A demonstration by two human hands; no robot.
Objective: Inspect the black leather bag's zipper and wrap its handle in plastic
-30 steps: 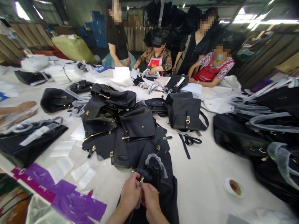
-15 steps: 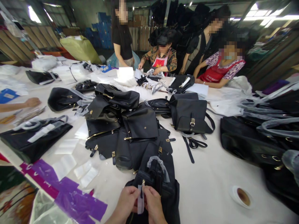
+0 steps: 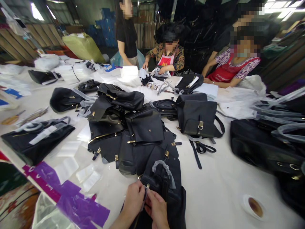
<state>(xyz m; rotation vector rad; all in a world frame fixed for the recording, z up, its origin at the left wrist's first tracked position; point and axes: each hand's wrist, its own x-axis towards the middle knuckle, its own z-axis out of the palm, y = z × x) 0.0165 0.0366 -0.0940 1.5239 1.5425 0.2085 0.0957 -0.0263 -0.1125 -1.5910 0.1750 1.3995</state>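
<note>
A black backpack [image 3: 176, 197] lies at the near edge of the table, its carry handle [image 3: 164, 167] wrapped in clear film. My left hand [image 3: 133, 197] pinches a narrow strip of translucent plastic film [image 3: 144, 205] at the backpack's zipper pull. Close against it on the right, my right hand [image 3: 157, 206] has thumb and fingers closed on the same strip, around the pull. Gold metal of the zipper [image 3: 148, 186] shows just above my fingertips. The fingers hide most of the strip and the pull.
More black backpacks [image 3: 145, 127] are heaped just beyond, with bags [image 3: 257, 140] at the right. Loose film pieces [image 3: 88, 178] and purple plastic [image 3: 81, 203] lie left; a tape roll [image 3: 254, 206] lies right. Several people stand or sit across the table.
The strip hung flat and visible between my hands; now it is folded in around the pull, mostly covered by my fingers. Another person's hand at the far left has left the view.
</note>
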